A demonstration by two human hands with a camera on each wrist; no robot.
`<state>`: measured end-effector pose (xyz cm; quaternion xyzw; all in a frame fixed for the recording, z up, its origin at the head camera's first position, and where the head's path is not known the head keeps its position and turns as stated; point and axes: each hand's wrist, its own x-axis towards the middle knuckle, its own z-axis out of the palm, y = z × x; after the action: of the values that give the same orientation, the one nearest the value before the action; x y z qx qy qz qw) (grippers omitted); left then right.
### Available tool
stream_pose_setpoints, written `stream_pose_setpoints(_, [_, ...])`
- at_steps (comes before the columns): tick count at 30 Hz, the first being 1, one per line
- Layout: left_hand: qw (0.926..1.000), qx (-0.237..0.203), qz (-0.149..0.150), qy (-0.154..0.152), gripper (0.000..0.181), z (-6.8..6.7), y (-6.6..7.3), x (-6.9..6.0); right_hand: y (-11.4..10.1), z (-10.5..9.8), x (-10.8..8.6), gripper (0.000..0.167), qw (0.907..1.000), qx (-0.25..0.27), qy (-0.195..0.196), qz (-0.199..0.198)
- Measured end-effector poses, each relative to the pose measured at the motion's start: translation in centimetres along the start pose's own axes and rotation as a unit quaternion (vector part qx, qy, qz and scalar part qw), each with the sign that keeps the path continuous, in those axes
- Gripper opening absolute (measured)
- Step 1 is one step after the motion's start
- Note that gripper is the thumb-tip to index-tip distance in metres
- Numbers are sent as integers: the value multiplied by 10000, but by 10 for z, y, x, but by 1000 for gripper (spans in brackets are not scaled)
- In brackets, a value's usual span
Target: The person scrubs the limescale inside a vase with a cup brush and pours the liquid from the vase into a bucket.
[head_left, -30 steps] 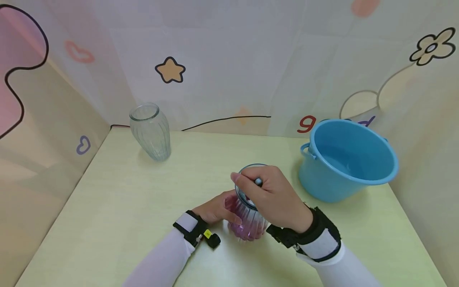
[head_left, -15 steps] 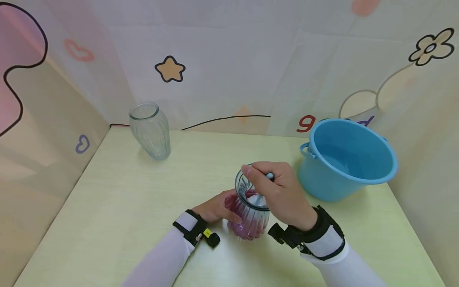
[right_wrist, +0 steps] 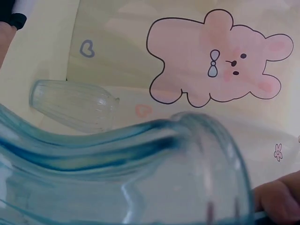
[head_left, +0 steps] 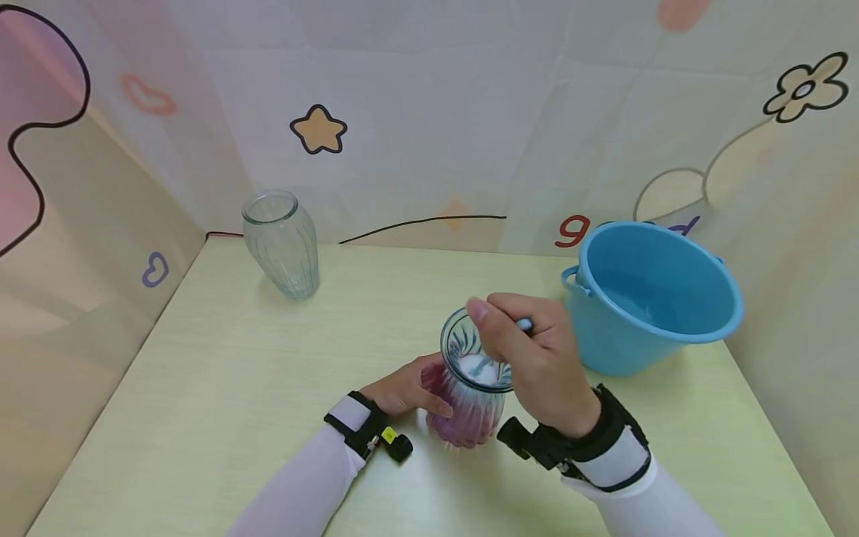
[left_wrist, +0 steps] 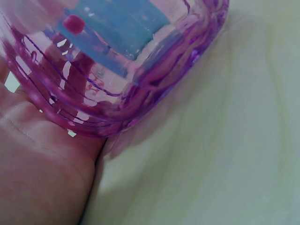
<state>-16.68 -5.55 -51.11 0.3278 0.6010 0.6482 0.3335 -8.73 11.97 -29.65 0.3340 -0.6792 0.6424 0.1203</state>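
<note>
In the head view, a hard sideways push on the white-headed tool [head_left: 525, 325] inside the tinted glass vase [head_left: 464, 424] could tip it on the tabletop [head_left: 201, 418], since your left hand [head_left: 408, 388] grips only the lower body. A wide swing might strike the bucket [head_left: 611, 339] just beyond your right hand [head_left: 540, 362], which is curled round the handle above the mouth; your left thumb lies across the vase's near side.

In the left wrist view, your palm lies beside the purple base; smooth glass may slip if you loosen up.

In the right wrist view, the rim hides most of your grip; the clear vase stands well apart.
</note>
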Motion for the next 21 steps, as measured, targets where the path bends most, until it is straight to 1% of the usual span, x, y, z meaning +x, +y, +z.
stream_pose_setpoints(3, [10000,3,-5,-10,84,0,0,0,-5,-3,2,42,9996,182,-17,-194])
stream_pose_setpoints(8, [10000,57,-68,-1,92,0,1,0,-11,-7,5,44,9958,746,-99,-531])
stream_pose_setpoints(10, [10000,41,-35,5,96,0,0,-1,-12,-9,5,45,9949,837,-78,-556])
stream_pose_setpoints(15, [10000,31,-37,17,100,-1,-1,-1,-12,-10,5,48,9964,714,81,-447])
stream_pose_setpoints(21, [10000,30,-89,28,93,-1,-1,0,-9,-12,6,47,9986,349,80,-385])
